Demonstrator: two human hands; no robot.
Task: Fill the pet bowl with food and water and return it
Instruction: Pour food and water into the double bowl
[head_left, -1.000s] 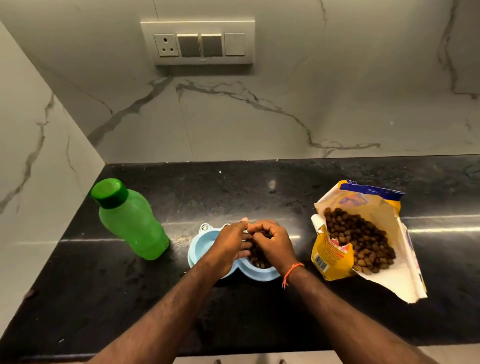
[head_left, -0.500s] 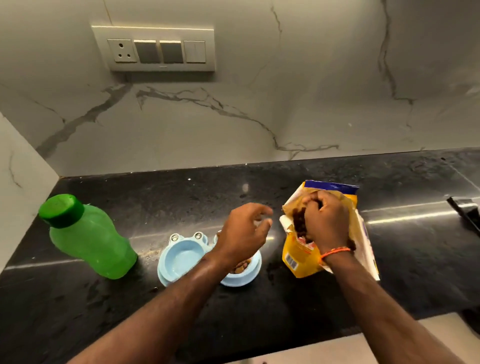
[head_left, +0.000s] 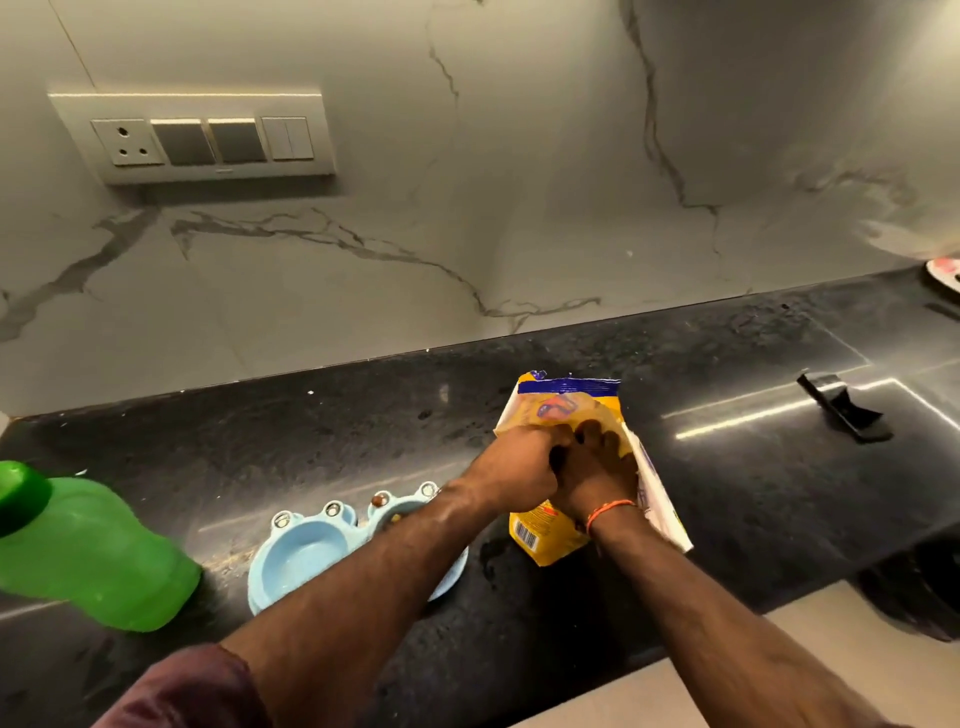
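Observation:
A light blue double pet bowl (head_left: 301, 556) sits on the black counter (head_left: 727, 467); its left cup holds nothing, its right cup is mostly hidden under my left forearm, with a few brown pellets showing. A yellow pet food bag (head_left: 566, 405) lies open to the right of the bowl. Both hands are in the bag's mouth: my left hand (head_left: 514, 467) has its fingers curled inside, and my right hand (head_left: 597, 467), with an orange thread on the wrist, is curled in beside it. What they hold is hidden. A green water bottle (head_left: 98, 551) with its cap on lies at the far left.
A black object (head_left: 841, 410) lies on the counter to the right. A wall switch panel (head_left: 197, 137) hangs above the marble backsplash. A white and red item (head_left: 943, 270) shows at the far right edge. The counter's front edge runs close below my arms.
My left hand has left the bowl and joined my right hand inside the food bag. The view has swung right, so bowl and bottle now sit further left.

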